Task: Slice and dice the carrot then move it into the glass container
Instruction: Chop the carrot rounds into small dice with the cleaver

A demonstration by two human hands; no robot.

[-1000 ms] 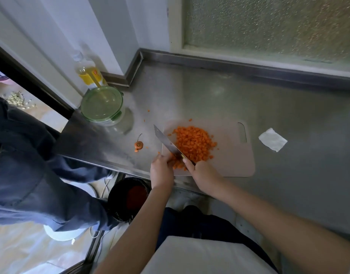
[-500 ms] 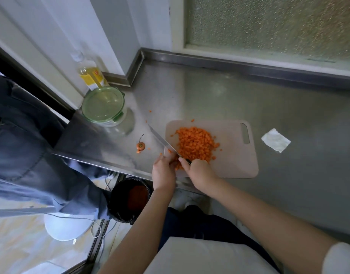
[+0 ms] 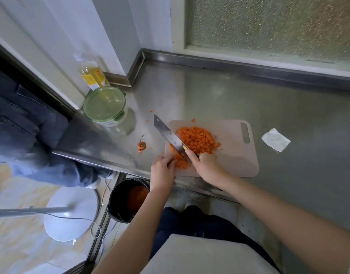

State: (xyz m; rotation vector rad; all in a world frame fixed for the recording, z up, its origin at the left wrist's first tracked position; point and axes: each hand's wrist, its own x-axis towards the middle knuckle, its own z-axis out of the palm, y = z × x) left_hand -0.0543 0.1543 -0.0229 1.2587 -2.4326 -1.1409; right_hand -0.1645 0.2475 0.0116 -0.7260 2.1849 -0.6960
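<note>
A heap of diced carrot (image 3: 197, 140) lies on the left half of a beige cutting board (image 3: 235, 155). My right hand (image 3: 206, 166) grips the handle of a cleaver (image 3: 167, 133) whose blade slants up-left across the board's left edge. My left hand (image 3: 162, 171) rests at the board's near-left corner, fingertips against a small pile of carrot bits (image 3: 181, 163). The glass container (image 3: 108, 107) with a green lid on it stands on the steel counter to the far left of the board.
A carrot stem end (image 3: 141, 145) and stray bits lie left of the board. An oil bottle (image 3: 91, 74) stands behind the container. A folded white tissue (image 3: 276, 139) lies right of the board. A black bin (image 3: 128, 200) sits below the counter edge; another person's legs are at left.
The cleaver's blade tip has swung slightly up and left over the counter. My left hand has stayed at the board's near-left corner against the carrot bits.
</note>
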